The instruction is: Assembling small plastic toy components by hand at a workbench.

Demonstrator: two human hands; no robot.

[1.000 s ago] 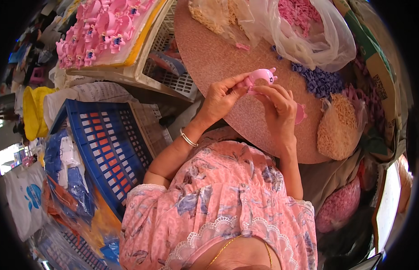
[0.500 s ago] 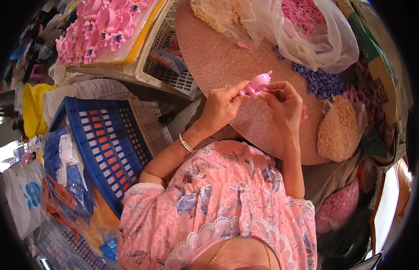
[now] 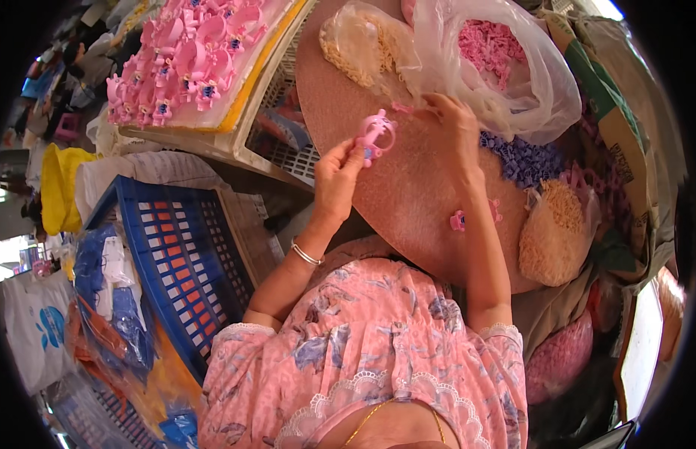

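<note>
Between the thumb and fingers of my left hand [image 3: 336, 183] is a pink plastic toy piece [image 3: 378, 136], with a round loop and a small blue spot. It is held up over the near left part of the round reddish-brown table [image 3: 415, 187]. My right hand [image 3: 458, 127] stretches across the table, its fingers apart beside a few small pink plastic pieces [image 3: 402, 108]. Next to those fingers lies a clear bag of pink pieces [image 3: 490, 49]. Another small pink part [image 3: 458, 220] rests on the table by my right forearm.
Blue pieces [image 3: 527, 161] are heaped at the right, beside a bag of cream pieces [image 3: 557, 239]. A second cream-filled bag [image 3: 363, 49] lies at the far side. Left of the table, pink loop toys [image 3: 187, 63] cover a tray on a crate; a blue basket [image 3: 179, 254] leans nearer.
My left hand has moved left with the pink toy piece, which is turned more upright. My right hand has let go of it and reached forward to the small pink pieces.
</note>
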